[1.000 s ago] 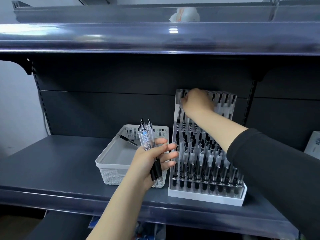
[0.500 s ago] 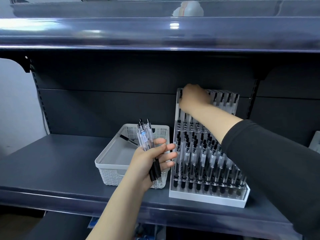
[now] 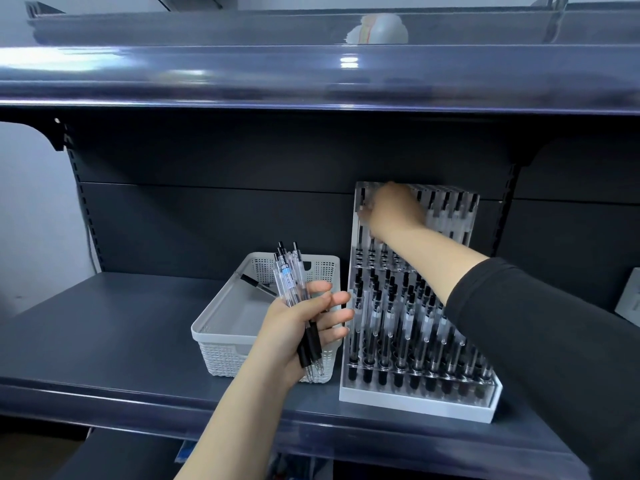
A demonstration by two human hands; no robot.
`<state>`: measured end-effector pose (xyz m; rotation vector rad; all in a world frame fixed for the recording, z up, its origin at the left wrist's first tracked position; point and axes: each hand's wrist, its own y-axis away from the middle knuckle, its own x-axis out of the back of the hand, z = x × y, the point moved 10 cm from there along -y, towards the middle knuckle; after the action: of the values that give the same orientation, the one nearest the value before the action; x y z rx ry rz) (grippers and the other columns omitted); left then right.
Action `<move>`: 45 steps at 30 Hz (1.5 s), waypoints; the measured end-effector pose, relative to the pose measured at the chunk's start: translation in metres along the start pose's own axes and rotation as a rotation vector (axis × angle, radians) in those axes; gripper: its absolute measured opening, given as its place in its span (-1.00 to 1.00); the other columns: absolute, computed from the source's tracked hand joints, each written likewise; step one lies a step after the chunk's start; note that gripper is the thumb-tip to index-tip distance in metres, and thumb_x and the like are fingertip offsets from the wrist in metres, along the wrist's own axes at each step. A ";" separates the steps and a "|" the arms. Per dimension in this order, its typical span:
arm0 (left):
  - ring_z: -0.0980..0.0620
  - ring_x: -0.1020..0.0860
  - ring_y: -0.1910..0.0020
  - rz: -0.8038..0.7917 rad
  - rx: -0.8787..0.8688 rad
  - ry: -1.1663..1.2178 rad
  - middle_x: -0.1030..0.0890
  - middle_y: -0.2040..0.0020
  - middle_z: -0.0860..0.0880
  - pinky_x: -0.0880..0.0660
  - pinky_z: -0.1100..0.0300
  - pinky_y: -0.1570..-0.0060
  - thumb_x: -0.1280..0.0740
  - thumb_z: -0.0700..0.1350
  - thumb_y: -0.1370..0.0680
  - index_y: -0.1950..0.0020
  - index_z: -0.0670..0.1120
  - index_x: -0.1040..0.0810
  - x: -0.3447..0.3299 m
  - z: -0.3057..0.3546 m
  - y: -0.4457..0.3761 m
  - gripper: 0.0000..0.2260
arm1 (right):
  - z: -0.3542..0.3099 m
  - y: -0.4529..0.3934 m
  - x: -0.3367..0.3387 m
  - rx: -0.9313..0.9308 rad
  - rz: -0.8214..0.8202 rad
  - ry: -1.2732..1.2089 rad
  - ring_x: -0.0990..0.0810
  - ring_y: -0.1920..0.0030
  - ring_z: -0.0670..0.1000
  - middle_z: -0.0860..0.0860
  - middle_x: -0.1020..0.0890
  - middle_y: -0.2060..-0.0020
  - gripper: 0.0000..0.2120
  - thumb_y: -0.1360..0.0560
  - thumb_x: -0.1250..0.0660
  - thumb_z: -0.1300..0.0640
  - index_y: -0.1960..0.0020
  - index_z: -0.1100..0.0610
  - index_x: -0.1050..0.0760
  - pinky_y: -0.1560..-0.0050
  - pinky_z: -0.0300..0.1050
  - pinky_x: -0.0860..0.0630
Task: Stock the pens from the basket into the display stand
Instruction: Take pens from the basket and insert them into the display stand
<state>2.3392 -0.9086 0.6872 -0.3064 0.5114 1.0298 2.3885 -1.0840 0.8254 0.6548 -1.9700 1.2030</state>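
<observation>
My left hand (image 3: 294, 327) grips a bundle of several clear pens with black grips (image 3: 289, 275), held upright in front of the white perforated basket (image 3: 221, 306). One black-capped pen (image 3: 258, 285) lies inside the basket. To the right stands the clear tiered display stand (image 3: 415, 403) on its white base, its rows mostly filled with pens. My right hand (image 3: 394, 209) reaches to the left end of the stand's top row with curled fingers pinching a pen at a slot. Motion blur hides the fingertips.
Basket and stand sit on a dark grey shelf (image 3: 104, 334) with a dark back panel. An upper shelf (image 3: 311, 74) overhangs closely above the stand. A white box (image 3: 632, 299) pokes in at the far right edge.
My right hand has stayed at the stand's top row, rising slightly and then dropping a little towards the slots. My left hand and its bundle have barely moved.
</observation>
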 end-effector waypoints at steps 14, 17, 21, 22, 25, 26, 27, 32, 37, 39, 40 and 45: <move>0.01 -0.63 0.43 -0.124 -0.035 -0.051 -0.68 0.28 -0.12 -0.56 0.22 0.49 -0.24 -0.33 -0.56 0.07 -0.16 -0.50 -0.046 0.005 0.019 -0.90 | 0.001 0.097 0.053 0.088 -0.184 -0.660 -0.52 0.38 -0.19 -0.07 -0.65 0.34 -0.79 -0.45 -0.37 -0.08 0.16 0.05 -0.64 0.09 -0.19 -0.51; 0.02 -0.63 0.43 -0.204 -0.060 -0.095 -0.66 0.31 -0.10 -0.55 0.24 0.49 -0.23 -0.34 -0.56 0.04 -0.20 -0.51 -0.072 0.001 0.028 -0.90 | 0.003 0.136 0.058 0.106 -0.260 -0.822 -0.59 0.28 -0.21 -0.13 -0.68 0.29 -0.83 -0.40 -0.42 -0.06 0.12 0.02 -0.66 0.13 -0.28 -0.51; 0.00 -0.62 0.41 -0.251 -0.089 -0.180 -0.64 0.33 -0.12 -0.56 0.23 0.47 -0.22 -0.37 -0.55 0.06 -0.21 -0.55 -0.099 -0.015 0.038 -0.86 | 0.028 0.164 0.050 -0.028 -0.244 -0.996 -0.64 0.27 -0.04 -0.01 -0.68 0.28 -0.85 -0.36 -0.48 0.01 0.13 0.06 -0.63 0.23 -0.09 -0.59; -0.01 -0.62 0.42 -0.258 -0.086 -0.196 -0.63 0.35 -0.13 -0.57 0.23 0.47 -0.22 -0.38 -0.55 0.08 -0.21 -0.55 -0.104 -0.020 0.041 -0.85 | 0.035 0.168 0.048 -0.063 -0.236 -1.027 -0.64 0.26 -0.02 0.00 -0.67 0.29 -0.88 -0.36 -0.49 0.03 0.15 0.05 -0.63 0.23 -0.06 -0.59; 0.00 -0.61 0.43 -0.271 -0.061 -0.206 -0.63 0.34 -0.14 -0.59 0.21 0.43 -0.24 -0.36 -0.55 0.06 -0.22 -0.56 -0.114 -0.037 0.047 -0.87 | 0.055 0.179 0.046 -0.134 -0.232 -1.085 -0.60 0.29 -0.04 -0.03 -0.65 0.35 -0.95 -0.39 -0.48 0.09 0.21 0.05 -0.63 0.29 -0.10 -0.56; 0.00 -0.62 0.41 -0.271 -0.054 -0.205 -0.64 0.31 -0.14 -0.59 0.20 0.42 -0.26 -0.35 -0.55 0.03 -0.22 -0.56 -0.116 -0.042 0.048 -0.89 | 0.062 0.182 0.047 -0.147 -0.227 -1.099 -0.61 0.29 -0.04 -0.02 -0.65 0.35 -0.95 -0.41 -0.46 0.11 0.21 0.06 -0.63 0.29 -0.10 -0.57; 0.00 -0.63 0.38 -0.268 -0.048 -0.193 -0.65 0.27 -0.15 -0.60 0.20 0.41 -0.27 -0.34 -0.55 -0.01 -0.23 -0.56 -0.118 -0.046 0.049 -0.89 | 0.067 0.183 0.048 -0.148 -0.214 -1.103 -0.61 0.29 -0.04 -0.01 -0.66 0.34 -0.95 -0.43 -0.45 0.12 0.20 0.08 -0.64 0.27 -0.08 -0.59; -0.03 -0.66 0.30 -0.267 -0.007 -0.090 -0.66 0.18 -0.18 -0.60 0.17 0.38 -0.28 -0.30 -0.54 -0.12 -0.26 -0.53 -0.126 -0.058 0.049 -0.83 | 0.092 0.187 0.060 -0.133 -0.083 -1.049 -0.61 0.31 -0.08 -0.04 -0.64 0.38 -0.88 -0.50 -0.36 0.11 0.17 0.10 -0.64 0.28 -0.13 -0.56; -0.04 -0.67 0.29 -0.224 0.025 -0.079 -0.68 0.17 -0.19 -0.61 0.16 0.39 -0.26 -0.28 -0.57 -0.22 -0.31 -0.47 -0.126 -0.066 0.046 -0.76 | 0.111 0.182 0.069 -0.143 0.034 -0.988 -0.58 0.31 0.00 0.02 -0.62 0.39 -0.77 -0.53 -0.29 0.14 0.26 0.13 -0.61 0.22 -0.03 -0.55; -0.04 -0.67 0.26 -0.209 0.028 -0.075 -0.68 0.13 -0.20 -0.60 0.17 0.39 -0.26 -0.28 -0.57 -0.21 -0.30 -0.49 -0.124 -0.067 0.045 -0.77 | 0.113 0.180 0.072 -0.138 0.044 -0.992 -0.52 0.36 -0.08 0.05 -0.60 0.41 -0.75 -0.53 -0.29 0.16 0.29 0.16 -0.60 0.25 -0.11 -0.50; -0.03 -0.67 0.26 -0.207 0.026 -0.073 -0.68 0.12 -0.20 -0.60 0.18 0.40 -0.26 -0.28 -0.57 -0.20 -0.29 -0.50 -0.124 -0.067 0.045 -0.77 | 0.113 0.179 0.073 -0.132 0.044 -1.008 -0.51 0.38 -0.08 0.11 -0.60 0.41 -0.74 -0.53 -0.29 0.16 0.29 0.20 -0.59 0.26 -0.11 -0.48; -0.01 -0.68 0.30 -0.176 0.033 -0.049 -0.69 0.14 -0.19 -0.59 0.20 0.44 -0.26 -0.30 -0.56 -0.07 -0.23 -0.55 -0.117 -0.066 0.043 -0.87 | 0.142 0.158 0.090 -0.232 0.231 -1.130 -0.62 0.26 -0.12 0.02 -0.67 0.31 -0.76 -0.55 -0.27 0.16 0.26 0.03 -0.61 0.29 -0.26 -0.47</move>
<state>2.2360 -1.0046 0.6942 -0.2910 0.4485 0.8557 2.1737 -1.1477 0.7699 1.1582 -3.1162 0.7163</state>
